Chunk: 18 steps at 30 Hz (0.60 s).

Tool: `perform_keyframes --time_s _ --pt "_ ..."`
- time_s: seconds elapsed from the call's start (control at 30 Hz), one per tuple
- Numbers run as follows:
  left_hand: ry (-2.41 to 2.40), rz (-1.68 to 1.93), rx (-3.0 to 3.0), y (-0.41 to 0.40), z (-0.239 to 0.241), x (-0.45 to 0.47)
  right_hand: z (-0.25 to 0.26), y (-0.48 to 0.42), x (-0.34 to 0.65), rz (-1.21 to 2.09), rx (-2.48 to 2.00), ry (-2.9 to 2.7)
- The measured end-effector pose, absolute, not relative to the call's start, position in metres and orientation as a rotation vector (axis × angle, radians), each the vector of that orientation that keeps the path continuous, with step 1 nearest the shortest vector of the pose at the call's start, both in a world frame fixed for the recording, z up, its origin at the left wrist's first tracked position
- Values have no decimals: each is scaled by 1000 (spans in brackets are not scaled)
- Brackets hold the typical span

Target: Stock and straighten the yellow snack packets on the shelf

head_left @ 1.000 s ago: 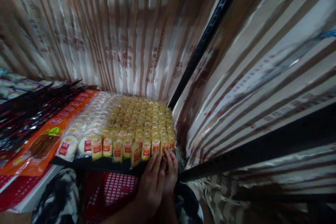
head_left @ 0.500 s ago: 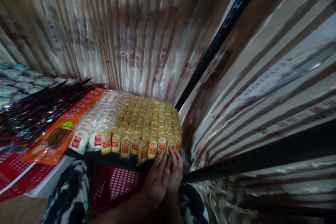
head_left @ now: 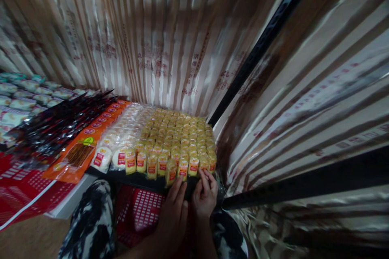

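Note:
Rows of small yellow wrapped snack cakes (head_left: 182, 135) with red labels fill the right part of a dark shelf. My left hand (head_left: 175, 206) reaches up to the front row, fingers stretched out, its fingertips at the lower edge of one yellow snack cake (head_left: 182, 167). To its right, my right hand (head_left: 205, 194) rests its extended fingers against another yellow snack cake (head_left: 203, 164) near the row's right end. Neither hand is wrapped round a packet. One snack cake (head_left: 171, 172) stands slightly forward of the row, left of my left fingertips.
White wrapped cakes (head_left: 102, 159), an orange snack packet (head_left: 81, 151) and dark shiny packets (head_left: 60, 125) lie to the left. A red basket (head_left: 146, 210) is below the shelf edge. Black metal posts (head_left: 252, 56) and striped sheeting (head_left: 170, 28) bound the back and right.
My hands, close together before, have moved apart. The left one has shifted left along the front row, while the right stays by the right-end packets. The view has shifted slightly.

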<state>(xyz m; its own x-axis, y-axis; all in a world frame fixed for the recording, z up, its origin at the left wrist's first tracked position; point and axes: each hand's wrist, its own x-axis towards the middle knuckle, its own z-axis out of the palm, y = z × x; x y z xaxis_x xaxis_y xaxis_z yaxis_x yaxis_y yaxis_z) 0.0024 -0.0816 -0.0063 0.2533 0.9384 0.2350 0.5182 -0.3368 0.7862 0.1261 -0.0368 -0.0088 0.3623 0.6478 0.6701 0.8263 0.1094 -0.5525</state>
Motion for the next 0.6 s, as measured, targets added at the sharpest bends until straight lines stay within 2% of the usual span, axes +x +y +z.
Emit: perform_keyframes --time_s 0.6 --pt "1249 964 1950 -60 0 14 -12 -33 125 -205 -1620 -1354"
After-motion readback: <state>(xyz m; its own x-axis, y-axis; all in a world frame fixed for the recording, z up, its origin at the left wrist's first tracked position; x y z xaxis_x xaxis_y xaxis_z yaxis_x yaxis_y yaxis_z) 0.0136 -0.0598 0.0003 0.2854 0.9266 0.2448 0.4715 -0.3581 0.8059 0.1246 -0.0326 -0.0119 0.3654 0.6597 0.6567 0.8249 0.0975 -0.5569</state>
